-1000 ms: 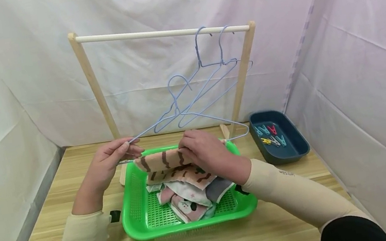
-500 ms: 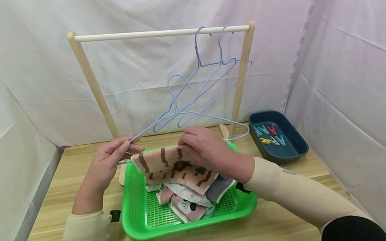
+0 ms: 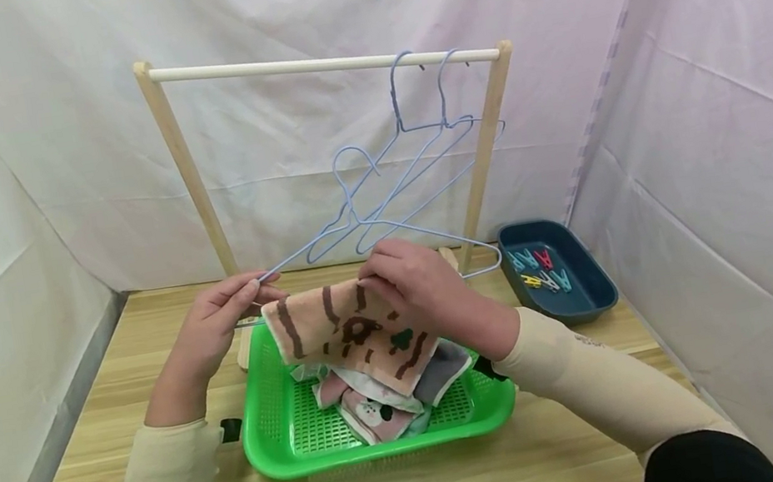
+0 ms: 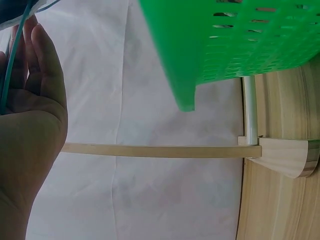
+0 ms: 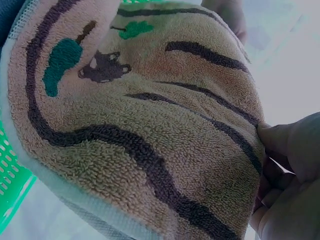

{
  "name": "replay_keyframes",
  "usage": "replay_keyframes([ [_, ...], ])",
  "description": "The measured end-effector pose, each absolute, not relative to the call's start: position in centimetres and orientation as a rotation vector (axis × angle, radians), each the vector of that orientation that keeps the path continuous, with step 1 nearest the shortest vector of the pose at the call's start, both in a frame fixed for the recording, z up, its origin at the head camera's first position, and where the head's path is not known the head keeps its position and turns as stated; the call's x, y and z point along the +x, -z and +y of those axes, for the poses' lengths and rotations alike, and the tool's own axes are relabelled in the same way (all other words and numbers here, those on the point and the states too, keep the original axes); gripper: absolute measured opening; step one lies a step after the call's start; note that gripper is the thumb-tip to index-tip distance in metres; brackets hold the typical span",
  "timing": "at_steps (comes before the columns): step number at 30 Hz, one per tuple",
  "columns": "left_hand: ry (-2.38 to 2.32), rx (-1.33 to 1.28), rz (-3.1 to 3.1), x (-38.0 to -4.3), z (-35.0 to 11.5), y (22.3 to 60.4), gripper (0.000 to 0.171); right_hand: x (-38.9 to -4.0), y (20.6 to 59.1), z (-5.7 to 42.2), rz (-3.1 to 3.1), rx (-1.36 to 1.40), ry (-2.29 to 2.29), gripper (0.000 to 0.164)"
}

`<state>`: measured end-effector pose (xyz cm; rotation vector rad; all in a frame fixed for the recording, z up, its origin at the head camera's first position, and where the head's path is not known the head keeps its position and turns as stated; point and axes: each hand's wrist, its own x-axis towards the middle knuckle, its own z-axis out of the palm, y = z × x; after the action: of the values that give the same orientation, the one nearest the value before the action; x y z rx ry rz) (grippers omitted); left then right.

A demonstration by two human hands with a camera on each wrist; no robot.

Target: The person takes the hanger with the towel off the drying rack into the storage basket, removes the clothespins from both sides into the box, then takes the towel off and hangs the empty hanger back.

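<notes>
My left hand (image 3: 217,318) pinches the left end of a blue wire hanger (image 3: 352,211), held upright with its hook raised above a green basket (image 3: 382,451). My right hand (image 3: 424,285) pinches the upper edge of a peach towel (image 3: 338,316) with brown stripes and a small green figure. The towel hangs in front of the hanger's lower bar and hides most of it; whether it passes over the bar I cannot tell. In the right wrist view, the towel (image 5: 165,120) fills most of the picture, its edge between my thumb and fingers (image 5: 280,140).
Several folded cloths (image 3: 376,411) lie in the basket. Behind stands a wooden rack with a white rod (image 3: 268,66), and two more blue hangers (image 3: 397,104) hang at its right end. A dark blue tray (image 3: 592,293) with several clothes pegs (image 3: 544,260) sits at the right.
My right hand has risen slightly and pulled the towel's edge up, so more of its patterned face shows. My left hand and the hanger have barely moved.
</notes>
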<state>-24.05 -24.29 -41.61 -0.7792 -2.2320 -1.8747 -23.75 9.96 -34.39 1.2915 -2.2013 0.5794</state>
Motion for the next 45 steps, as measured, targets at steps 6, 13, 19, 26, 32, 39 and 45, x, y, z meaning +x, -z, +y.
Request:
replay_keyframes([
  [6, 1.905, -0.777, -2.207, -24.3, -24.3, 41.6, 0.032, -24.1, 33.7, 10.1, -2.175, 1.29, -0.59, 0.005],
  [13, 1.934, -0.733, -2.189, -24.2, -24.2, 41.4, 0.032, -24.6, 32.8, 10.2, -2.173, 1.279, -0.634, 0.005],
  [19, 1.971, -0.733, -2.159, -24.1, -24.1, 41.3, 0.031, -24.7, 32.1, 10.3, -2.158, 1.278, -0.637, 0.007],
  [26, 1.994, -0.754, -2.14, -24.2, -24.1, 41.4, 0.031, -24.9, 31.5, 10.4, -2.111, 1.273, -0.653, 0.006],
  [32, 1.992, -0.815, -2.136, -24.2, -24.1, 41.6, 0.032, -25.0, 30.7, 10.4, -2.084, 1.256, -0.671, 0.006],
  [39, 2.016, -0.846, -2.134, -24.4, -24.0, 41.8, 0.033, -25.1, 29.8, 10.4, -2.059, 1.244, -0.712, 0.007],
  [45, 2.013, -0.829, -2.151, -24.5, -24.0, 41.9, 0.033, -25.1, 29.0, 10.5, -2.024, 1.236, -0.741, 0.005],
])
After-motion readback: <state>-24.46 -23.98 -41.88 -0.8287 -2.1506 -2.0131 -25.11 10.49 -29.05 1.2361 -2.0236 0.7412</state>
